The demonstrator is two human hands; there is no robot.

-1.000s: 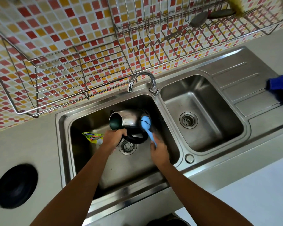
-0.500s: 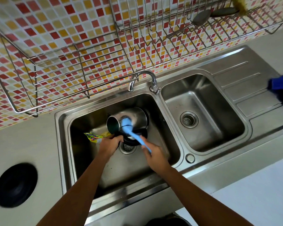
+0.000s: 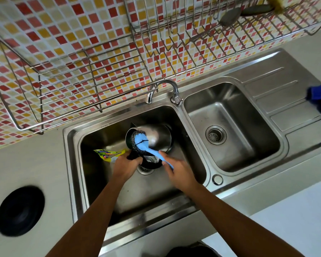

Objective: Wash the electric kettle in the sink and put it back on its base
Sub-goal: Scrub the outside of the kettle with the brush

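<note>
A steel electric kettle (image 3: pixel 158 135) lies tilted on its side in the left sink basin (image 3: pixel 156 190), its open mouth turned to the left. My left hand (image 3: pixel 125 166) grips its black handle just above the drain. My right hand (image 3: pixel 178 172) holds the handle of a light blue scrub brush (image 3: pixel 144 145), whose head with a dark scouring pad sits at the kettle's mouth. The black round kettle base (image 3: pixel 19 210) rests on the counter at the far left, its cord running off the edge of view.
A yellow sachet (image 3: pixel 109 153) lies in the left basin beside my left hand. The tap (image 3: pixel 167 89) arches over the basin's back edge. The right basin (image 3: pixel 230 127) holds nothing. A blue cloth (image 3: pixel 320 97) sits on the drainboard. Wire racks (image 3: pixel 82 75) hang overhead.
The brush head has moved left from the kettle's outer side to its mouth. My right hand followed it leftward. My left hand keeps its grip on the handle.
</note>
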